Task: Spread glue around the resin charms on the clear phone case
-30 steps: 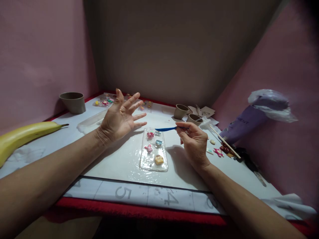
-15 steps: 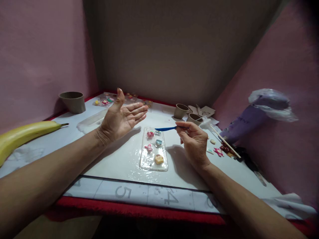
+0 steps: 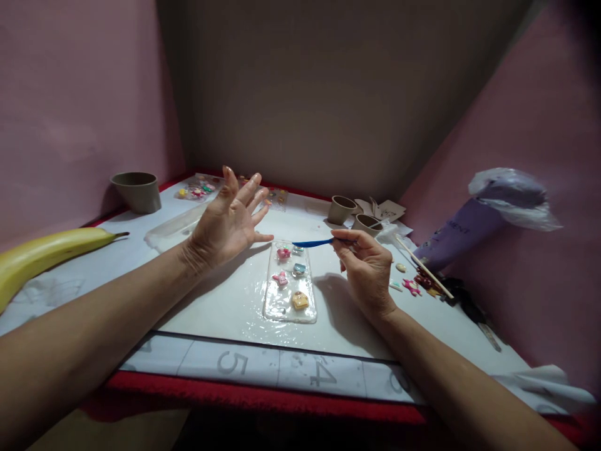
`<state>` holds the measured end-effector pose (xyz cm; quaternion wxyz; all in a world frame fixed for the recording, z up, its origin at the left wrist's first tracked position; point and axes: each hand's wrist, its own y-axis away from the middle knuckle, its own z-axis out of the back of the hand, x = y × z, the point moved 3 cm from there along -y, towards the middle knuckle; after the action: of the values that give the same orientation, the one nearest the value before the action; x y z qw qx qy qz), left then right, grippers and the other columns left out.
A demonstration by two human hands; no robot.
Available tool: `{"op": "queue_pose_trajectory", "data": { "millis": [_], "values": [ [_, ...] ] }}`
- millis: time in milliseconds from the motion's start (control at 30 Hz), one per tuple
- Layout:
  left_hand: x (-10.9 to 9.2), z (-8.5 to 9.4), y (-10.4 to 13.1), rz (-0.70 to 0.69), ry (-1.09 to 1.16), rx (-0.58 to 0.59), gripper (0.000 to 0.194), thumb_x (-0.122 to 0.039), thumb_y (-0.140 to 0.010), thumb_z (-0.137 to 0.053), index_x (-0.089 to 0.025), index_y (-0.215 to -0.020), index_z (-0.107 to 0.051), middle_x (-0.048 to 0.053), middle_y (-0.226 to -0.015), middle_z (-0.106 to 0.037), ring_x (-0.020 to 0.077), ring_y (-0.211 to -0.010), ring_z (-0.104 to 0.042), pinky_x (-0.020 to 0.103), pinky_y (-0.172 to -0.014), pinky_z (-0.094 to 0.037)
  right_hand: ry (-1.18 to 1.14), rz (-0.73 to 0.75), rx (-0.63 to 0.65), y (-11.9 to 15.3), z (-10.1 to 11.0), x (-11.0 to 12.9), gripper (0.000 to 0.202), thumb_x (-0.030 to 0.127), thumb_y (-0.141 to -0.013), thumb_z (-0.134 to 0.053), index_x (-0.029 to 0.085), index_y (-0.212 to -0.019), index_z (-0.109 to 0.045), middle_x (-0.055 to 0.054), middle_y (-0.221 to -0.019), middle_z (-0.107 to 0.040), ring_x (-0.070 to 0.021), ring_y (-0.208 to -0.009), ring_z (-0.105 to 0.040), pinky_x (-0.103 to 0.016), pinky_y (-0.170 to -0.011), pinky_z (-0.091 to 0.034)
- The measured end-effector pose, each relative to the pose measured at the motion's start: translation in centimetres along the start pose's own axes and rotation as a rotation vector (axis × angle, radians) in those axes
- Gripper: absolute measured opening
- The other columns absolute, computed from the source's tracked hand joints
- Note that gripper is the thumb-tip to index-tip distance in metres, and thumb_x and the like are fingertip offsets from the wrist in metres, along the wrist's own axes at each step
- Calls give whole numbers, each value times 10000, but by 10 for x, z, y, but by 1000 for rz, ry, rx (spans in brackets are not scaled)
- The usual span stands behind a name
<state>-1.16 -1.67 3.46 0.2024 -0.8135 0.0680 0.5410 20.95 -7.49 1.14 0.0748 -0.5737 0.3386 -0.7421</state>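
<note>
A clear, glossy rectangular case (image 3: 290,288) lies on the white board (image 3: 220,307), with small charms on it, among them a yellow one (image 3: 300,300) and a pink one (image 3: 280,279). My right hand (image 3: 366,269) pinches a blue plastic tool (image 3: 312,243), whose flat end hovers over the far edge of the case. Palm up and fingers spread, my left hand (image 3: 230,219) is in the air to the left of the case and holds nothing.
A banana (image 3: 51,250) and a grey cup (image 3: 138,193) are at the left. Bagged charms (image 3: 200,188) lie at the back. Two small cups (image 3: 341,210), a wooden stick (image 3: 425,267), loose charms (image 3: 412,287) and a purple wrapped container (image 3: 462,228) stand or lie at the right.
The fingers of my left hand have spread apart from their closer, outstretched pose. My right hand and the blue tool have hardly moved.
</note>
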Motion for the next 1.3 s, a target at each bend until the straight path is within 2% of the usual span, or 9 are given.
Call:
{"op": "queue_pose_trajectory", "data": {
  "millis": [100, 233, 367, 467, 633, 733, 833, 967, 1300],
  "values": [
    [-1, -1, 0, 2, 27, -35, 690, -748, -836, -296, -272, -1259, -561, 119, -1435, -460, 390, -1396, -305, 675, -986, -379, 6, -2, -4, -1, 0, 0, 155, 213, -762, -658, 170, -900, -715, -38, -805, -698, -141, -705, -612, -257, -546, -477],
    [0, -4, 1, 35, 74, -48, 678, -713, -842, -357, -141, -1053, -653, 180, -1295, -579, 341, -1315, -449, 529, -1087, -382, 0, -7, 1, -1, 0, 0, 156, 216, -764, -664, 172, -905, -717, -41, -826, -698, -136, -700, -605, -253, -548, -475],
    [1, -6, 3, 48, 70, -28, 733, -735, -825, -369, -110, -1080, -653, 190, -1279, -592, 328, -1281, -488, 498, -1116, -363, -10, -12, 7, 0, 1, 0, 156, 228, -776, -661, 180, -913, -717, -43, -858, -694, -137, -711, -601, -252, -553, -475],
    [2, -4, 3, 29, 26, -9, 793, -780, -808, -322, -153, -1195, -617, 166, -1359, -542, 336, -1334, -427, 541, -1126, -321, -23, -34, 8, 0, 1, -1, 154, 234, -777, -666, 185, -914, -716, -41, -853, -690, -138, -714, -597, -253, -560, -472],
    [0, -1, 5, -37, -126, 32, 718, -796, -808, -231, -426, -1402, -394, -12, -1582, -226, 379, -1403, -294, 646, -1068, -308, -31, -81, 9, -2, 1, -3, 146, 248, -780, -668, 196, -908, -715, -39, -866, -687, -139, -720, -590, -252, -564, -463],
    [-1, 1, 6, -111, -313, 22, 700, -778, -815, -279, -451, -1433, -328, -27, -1594, -181, 376, -1438, -198, 639, -1081, -284, -38, -100, 5, -2, 1, -4, 150, 248, -779, -669, 197, -914, -713, -41, -878, -687, -138, -710, -588, -256, -566, -456],
    [-2, 4, 7, -247, -518, -15, 756, -772, -768, -437, -427, -1434, -347, -20, -1589, -204, 354, -1453, -156, 584, -1129, -249, -39, -108, 4, -1, 0, -6, 153, 255, -789, -664, 199, -923, -711, -48, -901, -689, -147, -735, -596, -263, -579, -457],
    [-4, 10, 6, -358, -650, -96, 748, -785, -773, -402, -409, -1419, -376, -6, -1565, -264, 315, -1442, -200, 540, -1154, -223, -20, -107, 3, -1, 1, -7, 152, 270, -801, -656, 199, -925, -709, -55, -914, -691, -173, -812, -614, -276, -613, -471],
    [-15, 19, 8, -501, -647, -468, 606, -682, -858, -406, -301, -1329, -427, 74, -1421, -421, 255, -1295, -404, 445, -1097, -322, 33, -70, 15, -1, 2, -4, 140, 259, -826, -630, 199, -924, -709, -55, -913, -686, -180, -836, -626, -290, -663, -493]
  ]
}}
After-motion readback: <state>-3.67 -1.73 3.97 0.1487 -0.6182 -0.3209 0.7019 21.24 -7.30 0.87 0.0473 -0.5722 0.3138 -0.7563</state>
